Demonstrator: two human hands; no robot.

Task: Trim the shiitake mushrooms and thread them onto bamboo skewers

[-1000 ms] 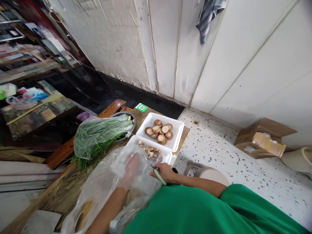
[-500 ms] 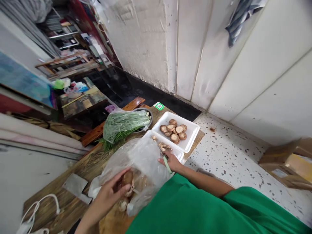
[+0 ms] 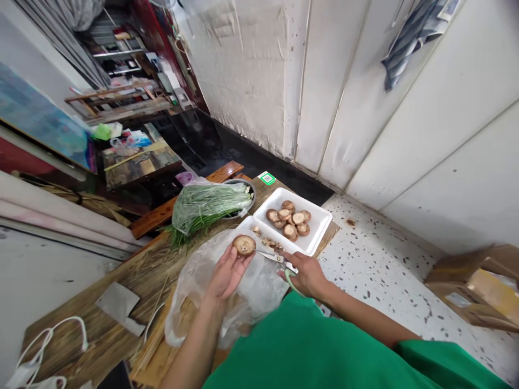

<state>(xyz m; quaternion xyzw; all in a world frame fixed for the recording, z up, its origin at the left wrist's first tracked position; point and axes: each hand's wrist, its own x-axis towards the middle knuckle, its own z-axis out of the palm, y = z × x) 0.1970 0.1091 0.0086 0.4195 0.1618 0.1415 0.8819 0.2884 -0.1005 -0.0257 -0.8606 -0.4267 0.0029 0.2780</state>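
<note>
My left hand grips a brown mushroom, its pale underside turned up. Closed around the green handles of a pair of scissors is my right hand. The blades point left, with their tips close to the mushroom; whether they touch it I cannot tell. Behind the hands, a white tray contains several mushrooms with trimmed stems. A second white tray, nearer to me, has cut stem pieces in it. A clear plastic bag lies beneath my left hand.
Bagged green stalks rest on a metal bowl at the table's far side. A cleaver and a white cable lie on the wooden table at left. A cardboard box stands on the floor at right.
My left hand has come up and forward from the plastic bag with a mushroom. My right hand has shifted slightly right, and the scissors now point toward that mushroom.
</note>
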